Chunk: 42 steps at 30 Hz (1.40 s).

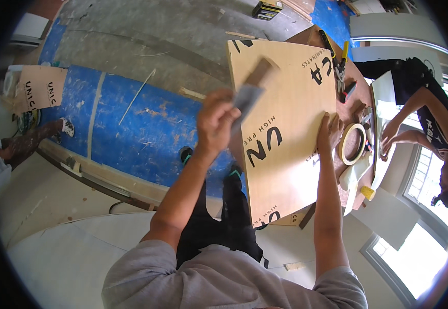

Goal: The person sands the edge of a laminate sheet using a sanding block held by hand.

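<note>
In my left hand [216, 123] is a flat strip, grey near my fingers and brown at its far end [261, 73]. Motion blurs it, so I cannot tell its kind. The strip slants over the left edge of a pale wood-coloured laminate panel [291, 98] with black printing. My right hand [329, 133] lies on the panel near its right edge, fingers stretched out and holding nothing. Just right of that hand is a roll of masking tape [343, 144].
Pliers or snips [340, 69] and other hand tools lie on the brown table beyond the panel. A yellow sponge [368, 193] sits at the table edge. One person [419, 103] works at the right; another [7, 149] is at far left. Blue sheeting [146, 139] covers the floor.
</note>
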Tool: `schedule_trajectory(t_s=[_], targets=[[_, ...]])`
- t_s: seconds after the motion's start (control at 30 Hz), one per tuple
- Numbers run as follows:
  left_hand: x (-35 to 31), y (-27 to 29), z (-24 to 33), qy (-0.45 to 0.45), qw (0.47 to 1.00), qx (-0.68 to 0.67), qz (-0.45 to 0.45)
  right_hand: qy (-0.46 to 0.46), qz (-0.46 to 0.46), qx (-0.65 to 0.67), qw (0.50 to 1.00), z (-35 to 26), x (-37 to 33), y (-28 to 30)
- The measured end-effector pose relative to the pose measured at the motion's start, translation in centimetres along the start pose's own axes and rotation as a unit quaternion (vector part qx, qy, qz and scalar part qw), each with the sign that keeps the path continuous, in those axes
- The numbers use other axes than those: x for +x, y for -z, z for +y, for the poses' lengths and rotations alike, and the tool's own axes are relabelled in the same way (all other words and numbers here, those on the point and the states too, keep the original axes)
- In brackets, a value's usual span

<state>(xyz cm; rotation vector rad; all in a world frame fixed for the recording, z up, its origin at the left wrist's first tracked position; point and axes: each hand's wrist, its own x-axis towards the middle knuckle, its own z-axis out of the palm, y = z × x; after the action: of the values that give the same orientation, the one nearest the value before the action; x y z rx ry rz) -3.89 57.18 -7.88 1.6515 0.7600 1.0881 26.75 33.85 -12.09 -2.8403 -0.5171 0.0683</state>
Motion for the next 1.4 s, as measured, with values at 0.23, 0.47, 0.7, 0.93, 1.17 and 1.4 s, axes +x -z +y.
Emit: schedule_trajectory(t_s=[0.23, 0.47, 0.7, 0.93, 1.17, 1.4], targets=[[11.8, 0.4, -7.0, -0.099, 0.992, 0.045, 0.064, 0.042, 0.042, 0.010, 0.998, 0.3, 0.3, -0.4], [6.4, -0.2, -5.4, -0.088, 0.993, 0.075, -0.005, 0.006, 0.003, 0.029, 1.000, -0.7, -0.6, 0.6], [-1.9, 1.3, -0.7, 0.039, 0.996, 0.063, -0.044, 0.012, 0.015, 0.025, 1.000, 0.0, 0.0, 0.3], [14.3, 0.6, -6.7, -0.170, 0.978, 0.119, 0.003, 0.012, 0.030, 0.030, 0.999, -1.2, -0.2, 0.4], [-1.0, 2.2, 0.1, -0.105, 0.967, 0.159, -0.168, -0.008, 0.014, 0.028, 0.999, -0.6, -0.2, 0.6], [12.9, 1.5, -4.2, -0.136, 0.977, 0.165, -0.015, 0.006, 0.009, 0.031, 0.999, -0.5, 0.0, 0.3]])
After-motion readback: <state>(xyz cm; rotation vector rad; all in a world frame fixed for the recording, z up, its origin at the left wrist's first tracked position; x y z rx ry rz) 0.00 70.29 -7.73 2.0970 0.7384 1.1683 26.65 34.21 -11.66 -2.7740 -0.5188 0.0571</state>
